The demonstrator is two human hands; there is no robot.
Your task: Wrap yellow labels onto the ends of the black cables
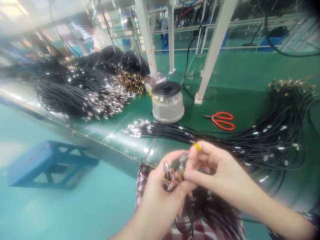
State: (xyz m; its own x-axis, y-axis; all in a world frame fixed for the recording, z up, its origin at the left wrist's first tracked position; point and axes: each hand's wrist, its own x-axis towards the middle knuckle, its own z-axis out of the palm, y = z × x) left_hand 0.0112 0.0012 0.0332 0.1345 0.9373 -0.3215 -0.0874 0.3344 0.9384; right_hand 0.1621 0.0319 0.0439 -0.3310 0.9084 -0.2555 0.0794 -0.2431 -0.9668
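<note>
My left hand (160, 196) is closed round several thin black cables, whose stripped ends (169, 178) show silver and copper tips above the thumb. Against it, my right hand (217, 170) is closed too, its thumb and fingers pinched at a single cable end (184, 156) from the bunch. A yellow band, probably tape (197, 147), sits on the right index finger. Below the hands, the black cables (191, 213) hang in a loop over a red-and-white checked cloth (212, 225) on my lap. The exact grip of the right fingertips is partly hidden.
On the green table (240, 103) lie red-handled scissors (222, 120) and a long cable bundle (172, 131). A round white device with a black top (168, 103) stands by white posts (213, 50). Cable heaps (82, 90) fill the left; a blue stool (50, 166) stands below. A person (100, 38) is behind.
</note>
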